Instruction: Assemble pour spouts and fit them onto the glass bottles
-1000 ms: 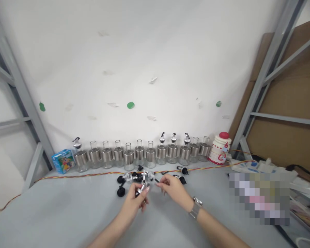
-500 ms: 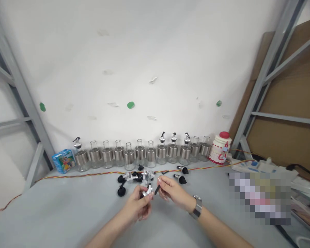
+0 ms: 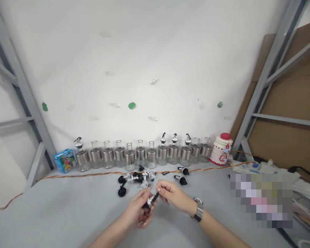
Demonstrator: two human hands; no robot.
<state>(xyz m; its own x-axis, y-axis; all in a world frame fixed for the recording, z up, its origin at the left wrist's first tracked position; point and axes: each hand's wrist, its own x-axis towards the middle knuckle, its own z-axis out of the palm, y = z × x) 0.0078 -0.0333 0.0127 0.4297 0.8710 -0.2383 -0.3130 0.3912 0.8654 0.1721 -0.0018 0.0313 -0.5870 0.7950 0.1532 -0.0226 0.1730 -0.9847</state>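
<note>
My left hand (image 3: pixel 135 210) is closed around a silver and black bottle pourer (image 3: pixel 150 201), its thumb on top and its other fingers curled beneath. Between the fingertips of my right hand (image 3: pixel 177 197) is the end of a narrow black strip (image 3: pixel 155 197). The strip lies against the pourer's spout; whether it is fastened there I cannot tell. Just beyond my hands is a pile of pourer parts (image 3: pixel 138 177), some clear, some black, some silver. Two pourers with silver spouts and black stoppers, one of them the nearer pourer (image 3: pixel 181 179), lie to the right.
Glass bottles with metal bands (image 3: pixel 130 156) line the wall; several wear pourers. A blue box (image 3: pixel 64 161) is at the left end, a white jar with a red lid (image 3: pixel 220 150) at the right. A twisted cord (image 3: pixel 93 175) crosses the grey table (image 3: pixel 54 210).
My left hand has turned the pourer, so its black lower part now shows. The black strip in my right hand, apart from the pourer before, now meets the spout.
</note>
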